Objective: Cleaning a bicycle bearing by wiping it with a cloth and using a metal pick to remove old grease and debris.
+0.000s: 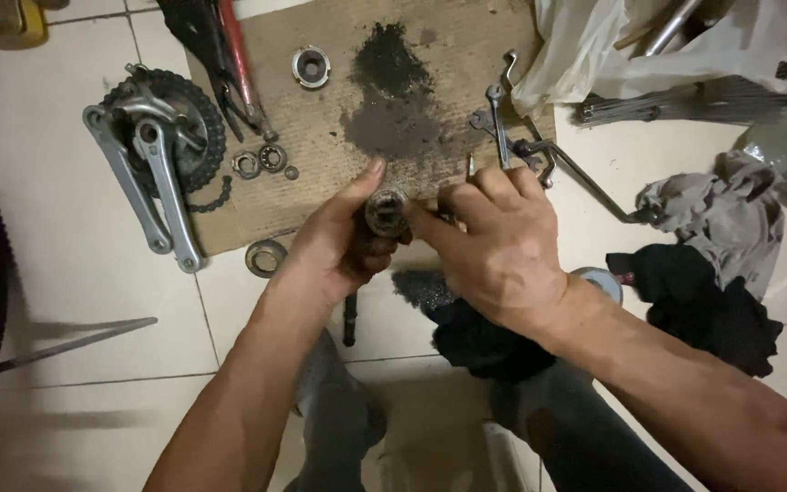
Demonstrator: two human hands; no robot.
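Bearing cup (386, 211) btwn L+R fingers (430, 223).

One package noted: a translucent whitish plastic bag (585, 55), crumpled, lying at the top right on the tiled floor (66, 273), its edge overlapping the cardboard sheet (321, 118). No labels, signs or screens observed.
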